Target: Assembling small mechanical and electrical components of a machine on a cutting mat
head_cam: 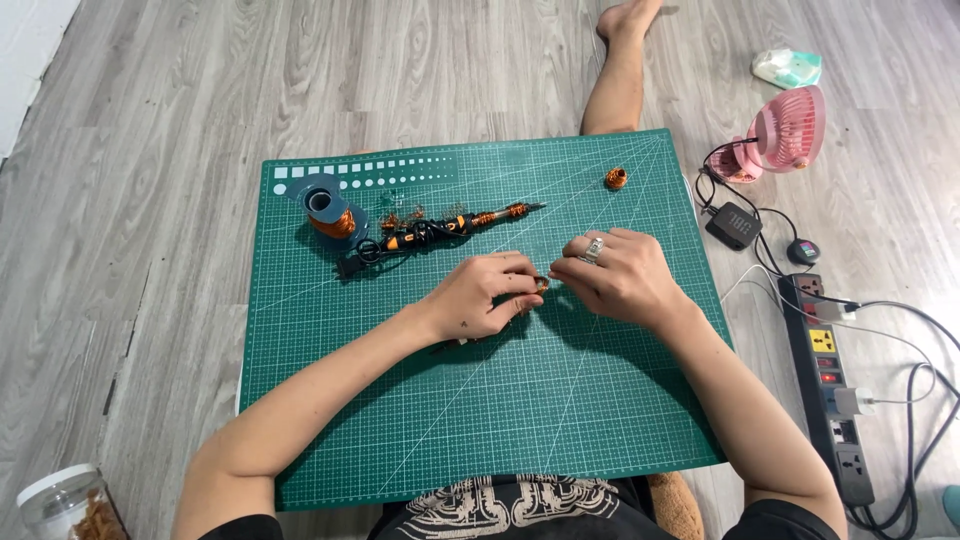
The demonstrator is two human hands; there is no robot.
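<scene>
My left hand [483, 295] and my right hand [618, 275] meet over the middle of a green cutting mat [480, 400]. Between their fingertips they pinch a small coil of copper wire [541, 284]. My right hand wears a ring. Behind the hands lies a black and orange soldering iron [440, 228] with its cord bunched up, next to a spool of copper wire [330, 212] on a blue-grey stand. Another small copper coil [616, 179] sits alone near the mat's far right corner.
A pink desk fan [785, 130], a small black box [733, 226] and a black power strip [833, 385] with cables lie on the wood floor to the right. A clear jar [65, 503] stands at the near left. My bare leg [617, 80] stretches beyond the mat.
</scene>
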